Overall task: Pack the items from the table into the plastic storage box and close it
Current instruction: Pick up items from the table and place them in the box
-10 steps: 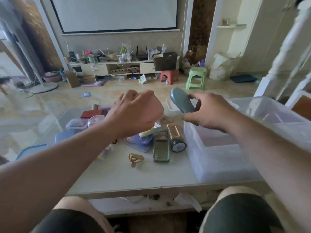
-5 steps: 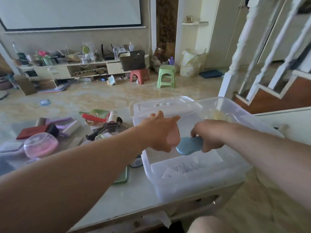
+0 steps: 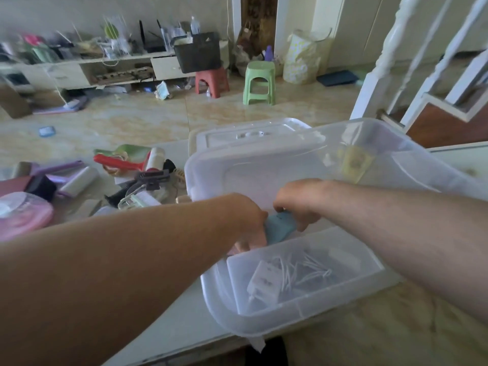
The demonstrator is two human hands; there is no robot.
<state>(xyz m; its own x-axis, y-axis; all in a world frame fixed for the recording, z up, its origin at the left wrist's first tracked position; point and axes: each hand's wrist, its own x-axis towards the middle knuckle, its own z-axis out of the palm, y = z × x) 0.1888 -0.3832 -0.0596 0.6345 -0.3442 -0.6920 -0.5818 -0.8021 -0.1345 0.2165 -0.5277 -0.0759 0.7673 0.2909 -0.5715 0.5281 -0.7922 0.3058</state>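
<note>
As we lower the blue brush (image 3: 277, 228) into the plastic storage box (image 3: 303, 323) | right hand (image 3: 298, 204) grips its top, left hand (image 3: 248, 223) steadies its side (fingers hidden) | judged light, rigid, smooth; hold the handle | many items remain on the table (image 3: 169, 326).

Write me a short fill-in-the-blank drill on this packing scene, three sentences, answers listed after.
1. Both hands hold a ____-coloured object inside the plastic storage box.
2. The box's lid lies on the table, on the ____ side of the box from the person.
3. On the floor, the stool beside the red stool is ____.

Missing words: blue; far; green
</note>
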